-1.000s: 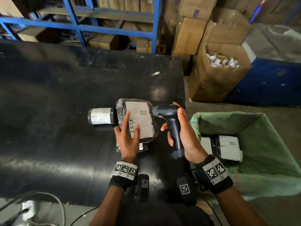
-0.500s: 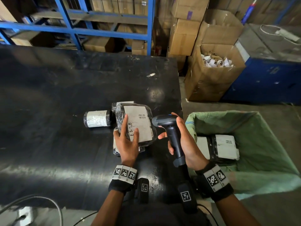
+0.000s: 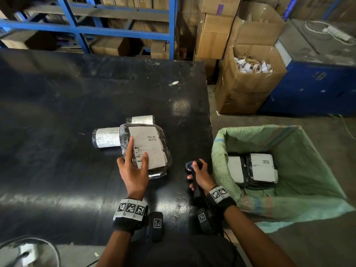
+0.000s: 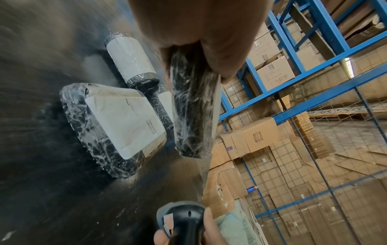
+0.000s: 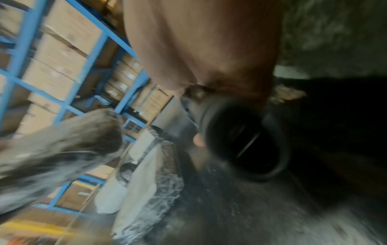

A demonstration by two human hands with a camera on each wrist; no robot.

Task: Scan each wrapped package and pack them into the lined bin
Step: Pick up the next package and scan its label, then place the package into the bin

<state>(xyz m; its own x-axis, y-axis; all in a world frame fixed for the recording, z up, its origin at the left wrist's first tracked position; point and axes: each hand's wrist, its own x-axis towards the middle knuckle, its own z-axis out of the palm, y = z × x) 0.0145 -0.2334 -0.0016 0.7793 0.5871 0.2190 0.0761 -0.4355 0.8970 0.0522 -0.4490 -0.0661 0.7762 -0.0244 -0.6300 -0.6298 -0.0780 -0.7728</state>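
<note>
On the black surface (image 3: 57, 151) the left hand (image 3: 133, 175) holds a flat wrapped package (image 3: 152, 151), black under clear film, with a white label that carries two barcodes near its top right. The grip is closed on the near left corner of the package: thumb and forefinger lie on the label, and the other fingers are hidden below it. In the left wrist view this package (image 4: 192, 106) appears edge-on and raised above the surface. Under it lies a second flat package (image 4: 113, 126) with a white label; the head view shows only its edge. At the left lies a round wrapped roll (image 3: 107, 137), and a further package (image 3: 141, 119) behind is partly covered. To the right, the right hand (image 3: 200, 175) has its fingers curled around the handle of a black scanner (image 3: 193, 166) near the edge of the surface. The right wrist view is blurred and little can be read there. Further right stands the bin with green lining (image 3: 308, 160), and two wrapped packages (image 3: 254, 170) lie at its bottom.
</note>
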